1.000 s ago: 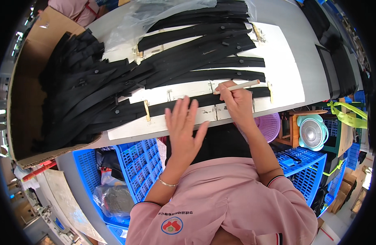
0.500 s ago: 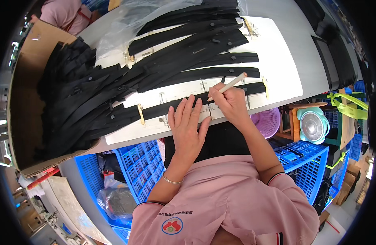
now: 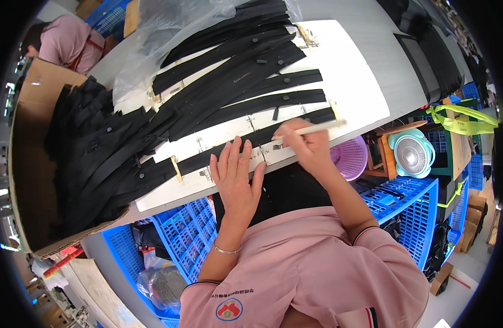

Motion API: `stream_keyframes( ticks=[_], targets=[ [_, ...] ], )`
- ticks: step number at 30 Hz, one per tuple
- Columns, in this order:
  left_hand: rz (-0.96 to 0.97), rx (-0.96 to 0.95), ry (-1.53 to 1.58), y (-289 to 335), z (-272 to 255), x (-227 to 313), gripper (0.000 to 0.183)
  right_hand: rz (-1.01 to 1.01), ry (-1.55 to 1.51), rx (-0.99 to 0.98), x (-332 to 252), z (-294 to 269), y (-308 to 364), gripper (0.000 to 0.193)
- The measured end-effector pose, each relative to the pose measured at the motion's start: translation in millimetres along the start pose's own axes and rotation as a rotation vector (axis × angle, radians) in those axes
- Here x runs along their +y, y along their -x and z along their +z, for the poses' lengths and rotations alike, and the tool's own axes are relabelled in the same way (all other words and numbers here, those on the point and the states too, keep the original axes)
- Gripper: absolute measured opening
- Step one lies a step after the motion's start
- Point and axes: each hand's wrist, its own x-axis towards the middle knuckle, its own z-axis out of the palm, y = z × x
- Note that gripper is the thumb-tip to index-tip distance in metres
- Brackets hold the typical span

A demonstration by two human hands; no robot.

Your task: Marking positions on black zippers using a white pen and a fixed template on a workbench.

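My right hand (image 3: 306, 146) is closed round a white marking pencil (image 3: 323, 127), which leans to the right with its tip side low over the board. A black fabric strip (image 3: 199, 160) lies along the near side of the white board (image 3: 361, 82). On that strip rest the spread fingers of my left hand (image 3: 235, 175), flat and holding nothing. Farther back, several more black strips (image 3: 235, 82) lie across the board, some overlapping, with small dark weights (image 3: 286, 98) on them. Beside the near strip is a yellowish tape mark (image 3: 176, 168).
A cardboard box (image 3: 35, 98) at the left holds a heap of black strips (image 3: 93, 164). Clear plastic film (image 3: 153, 49) lies at the back. Blue crates (image 3: 407, 199), a purple basket (image 3: 352, 156) and a small fan (image 3: 413, 154) stand below the table's edge. Another person (image 3: 71, 44) sits at the far left.
The pencil has tipped over farther to the right, from steep to nearly level. My left hand keeps lying flat on the strip. The whole view has shifted a little.
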Motion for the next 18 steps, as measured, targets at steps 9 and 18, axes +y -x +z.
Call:
stream_keyframes(
  ticks=[9,18],
  targets=[
    [-0.007,-0.007,0.012,-1,0,2,0.051,-0.365,0.848,0.179,16,-78,21,0.038],
    [0.146,0.008,0.219,-52,44,54,0.043,-0.448,0.878,0.2,30,-74,32,0.048]
  ],
)
